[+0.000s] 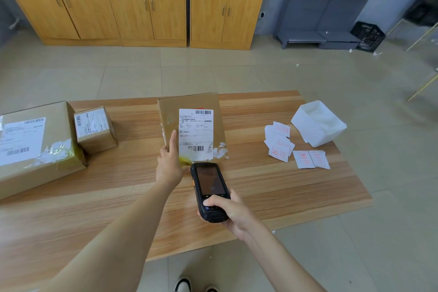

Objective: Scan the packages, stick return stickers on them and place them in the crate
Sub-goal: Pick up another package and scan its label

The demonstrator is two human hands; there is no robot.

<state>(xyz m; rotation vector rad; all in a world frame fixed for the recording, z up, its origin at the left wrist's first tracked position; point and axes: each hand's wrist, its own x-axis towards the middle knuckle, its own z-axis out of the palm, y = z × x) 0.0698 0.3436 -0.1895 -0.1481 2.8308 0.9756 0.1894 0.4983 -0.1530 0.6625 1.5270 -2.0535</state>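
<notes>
A flat cardboard package (170, 114) with a white shipping label (195, 134) lies in the middle of the wooden table (284, 187). My left hand (169, 163) rests on its near left edge, index finger stretched along the label's side. My right hand (231, 214) grips a black handheld scanner (209, 191) just in front of the package, its screen facing up. Several white return stickers (279, 143) with red print lie loose to the right. A black plastic crate (368, 35) stands on the floor at the far right.
A large cardboard box (35, 147) and a small box (94, 128) sit at the table's left end. A white open box (318, 123) stands at the right end beside the stickers. Wooden cabinets (142, 7) and a grey shelf (331, 7) line the back wall.
</notes>
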